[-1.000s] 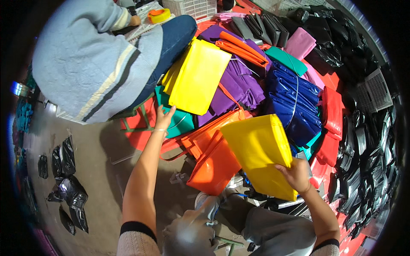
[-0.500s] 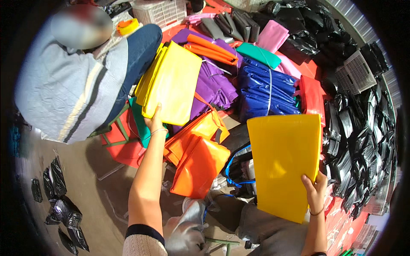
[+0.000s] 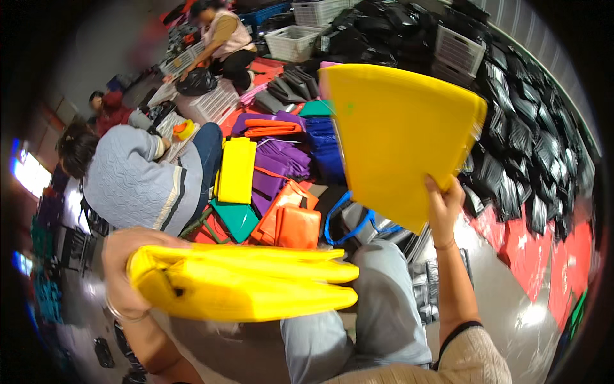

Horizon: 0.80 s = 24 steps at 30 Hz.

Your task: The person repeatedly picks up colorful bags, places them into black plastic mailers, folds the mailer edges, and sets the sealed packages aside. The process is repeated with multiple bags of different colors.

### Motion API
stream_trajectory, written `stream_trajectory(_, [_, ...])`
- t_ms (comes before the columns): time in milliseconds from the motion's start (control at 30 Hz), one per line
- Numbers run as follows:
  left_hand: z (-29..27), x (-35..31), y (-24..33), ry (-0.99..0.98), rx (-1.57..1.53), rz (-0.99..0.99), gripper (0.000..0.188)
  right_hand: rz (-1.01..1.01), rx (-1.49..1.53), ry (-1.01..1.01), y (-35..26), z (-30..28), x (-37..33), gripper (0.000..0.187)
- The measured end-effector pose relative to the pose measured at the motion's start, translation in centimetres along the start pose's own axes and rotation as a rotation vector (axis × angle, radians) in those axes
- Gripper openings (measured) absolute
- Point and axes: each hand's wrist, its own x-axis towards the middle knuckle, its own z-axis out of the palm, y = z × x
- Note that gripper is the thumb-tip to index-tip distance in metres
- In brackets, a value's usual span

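My left hand (image 3: pixel 125 269) grips one end of a thick folded yellow plastic bundle (image 3: pixel 249 288) above my lap. The bundle lies sideways, its layered folds parting toward the right. A dark hole or spot shows near the gripped end. My right hand (image 3: pixel 444 208) pinches the lower right edge of a flat yellow folded plastic sheet (image 3: pixel 396 141), held up on the right with thumb in front. Past my hands, another yellow folded bundle (image 3: pixel 236 171) rests on the pile, beside purple folded plastic (image 3: pixel 284 157) and orange folded plastic (image 3: pixel 297 224).
Close on the left sits a person in a light blue sweater (image 3: pixel 137 176). Farther back another person (image 3: pixel 227 41) bends over crates. Black plastic bundles (image 3: pixel 524 128) are heaped at right by white crates (image 3: pixel 459 51). Red sheeting (image 3: pixel 524 253) covers floor there.
My left hand has come back from the pile to above my lap with a yellow bundle. My right hand has raised the yellow sheet. The view has tilted up.
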Motion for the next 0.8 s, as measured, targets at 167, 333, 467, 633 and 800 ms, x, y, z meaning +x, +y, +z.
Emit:
stream_trajectory(167, [-1.0,3.9,7.8,-0.024,-0.064,-0.159,0.069,0.270,0.197,-0.367,-6.4,0.9,-5.7,0.029])
stream_trajectory(333, [9.4,9.3,2.3,-0.635,-0.345,-0.484,0.061,0.456,0.146,-0.670,-5.4,-1.6,-15.6,0.033])
stream_trajectory(467, [21.9,5.1,-2.5,-0.777,-0.430,-0.667,0.055,0.904,0.160,-0.624,-0.1,-3.8,-24.0,0.031])
stream_trajectory(633, [29.2,3.3,-3.7,-0.623,-0.627,-0.833,0.048,0.959,0.289,-0.460,3.8,-5.4,-27.8,0.037])
stream_trajectory(800, [29.8,5.1,-4.9,-0.691,-0.484,-0.810,0.051,1.066,0.447,-0.422,3.0,-4.7,-27.6,0.041])
